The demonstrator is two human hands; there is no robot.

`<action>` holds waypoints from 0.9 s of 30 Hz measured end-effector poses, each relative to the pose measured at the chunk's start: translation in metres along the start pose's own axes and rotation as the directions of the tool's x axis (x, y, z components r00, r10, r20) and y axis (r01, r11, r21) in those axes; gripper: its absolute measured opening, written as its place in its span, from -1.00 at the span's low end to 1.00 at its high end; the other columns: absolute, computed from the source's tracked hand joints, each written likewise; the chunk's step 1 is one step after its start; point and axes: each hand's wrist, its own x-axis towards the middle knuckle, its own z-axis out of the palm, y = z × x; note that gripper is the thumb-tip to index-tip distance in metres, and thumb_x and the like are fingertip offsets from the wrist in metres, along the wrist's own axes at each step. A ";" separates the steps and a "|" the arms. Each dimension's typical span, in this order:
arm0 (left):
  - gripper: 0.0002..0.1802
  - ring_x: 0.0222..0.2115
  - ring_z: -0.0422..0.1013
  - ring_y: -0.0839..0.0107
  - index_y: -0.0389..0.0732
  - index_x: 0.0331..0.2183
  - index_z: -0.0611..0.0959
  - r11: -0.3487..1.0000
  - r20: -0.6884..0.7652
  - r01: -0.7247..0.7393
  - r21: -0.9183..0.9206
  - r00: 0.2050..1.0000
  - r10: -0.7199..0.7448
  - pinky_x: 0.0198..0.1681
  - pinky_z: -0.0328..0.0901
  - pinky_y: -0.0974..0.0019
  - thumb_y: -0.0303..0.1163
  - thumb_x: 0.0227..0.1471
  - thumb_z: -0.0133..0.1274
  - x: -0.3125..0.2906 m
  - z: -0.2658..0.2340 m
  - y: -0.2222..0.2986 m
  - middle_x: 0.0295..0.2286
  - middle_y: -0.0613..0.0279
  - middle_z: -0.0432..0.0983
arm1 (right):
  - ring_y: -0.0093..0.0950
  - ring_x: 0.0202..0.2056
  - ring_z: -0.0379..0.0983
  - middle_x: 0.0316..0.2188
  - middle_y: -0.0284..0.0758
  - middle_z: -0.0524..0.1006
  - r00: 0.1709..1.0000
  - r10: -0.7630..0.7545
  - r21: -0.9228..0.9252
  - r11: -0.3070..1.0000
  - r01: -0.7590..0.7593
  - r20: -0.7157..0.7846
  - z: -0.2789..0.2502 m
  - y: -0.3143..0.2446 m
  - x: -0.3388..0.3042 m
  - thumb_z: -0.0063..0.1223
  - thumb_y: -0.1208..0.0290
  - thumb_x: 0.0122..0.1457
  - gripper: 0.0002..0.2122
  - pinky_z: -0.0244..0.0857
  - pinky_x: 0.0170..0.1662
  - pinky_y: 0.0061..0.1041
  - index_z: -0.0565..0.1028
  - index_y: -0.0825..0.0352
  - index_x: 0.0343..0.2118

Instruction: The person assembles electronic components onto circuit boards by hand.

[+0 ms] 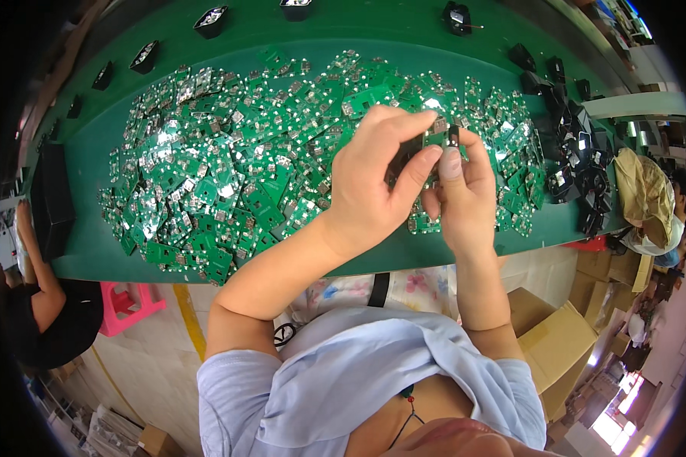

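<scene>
Both my hands are raised close together over a wide heap of green circuit boards. My left hand is curled, thumb and forefinger gripping a dark plastic housing that its fingers partly hide. A small circuit board with metal parts shows between the hands, at the housing. My right hand is closed beside it, its thumb and forefinger pinching a small black piece with a pale end. Whether that piece is joined to the board I cannot tell.
Black housings with wires are piled at the table's right end. A few stand along the far strip, such as one black housing. A long black box lies at the left edge. Another person's arm is at far left; an open carton sits at lower right.
</scene>
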 end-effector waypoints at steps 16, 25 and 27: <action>-0.67 -0.30 0.33 0.39 -0.31 -0.08 0.40 0.897 0.305 0.416 -0.150 0.882 -0.359 -0.18 0.25 0.40 -0.42 0.11 -0.17 0.009 -0.006 -0.009 -0.29 0.17 0.38 | -0.63 -0.56 0.33 -0.52 -0.36 0.41 0.917 -0.395 -0.069 0.918 0.391 -0.058 -0.029 -0.001 -0.011 -0.01 0.56 0.08 -0.74 0.15 -0.58 -0.75 0.20 0.32 -0.20; -0.65 -0.28 0.34 0.55 -0.29 -0.17 0.45 0.437 0.544 0.782 -0.445 0.624 -0.561 -0.22 0.24 0.49 -0.54 -0.08 0.07 0.012 -0.005 -0.010 -0.28 0.25 0.44 | -0.64 -0.51 0.34 -0.49 -0.36 0.42 0.923 -0.355 -0.284 0.879 0.384 0.150 -0.031 0.017 -0.024 0.06 0.59 0.02 -0.73 0.24 -0.49 -0.67 0.28 0.34 -0.22; -0.67 -0.28 0.34 0.55 -0.27 -0.19 0.44 0.471 0.514 0.748 -0.469 0.664 -0.543 -0.20 0.25 0.48 -0.54 -0.08 0.07 0.010 -0.004 -0.012 -0.31 0.28 0.43 | -0.62 -0.51 0.34 -0.48 -0.35 0.42 0.871 -0.436 -0.465 0.738 0.489 0.226 -0.031 0.014 -0.022 0.10 0.59 -0.02 -0.73 0.23 -0.50 -0.66 0.34 0.34 -0.23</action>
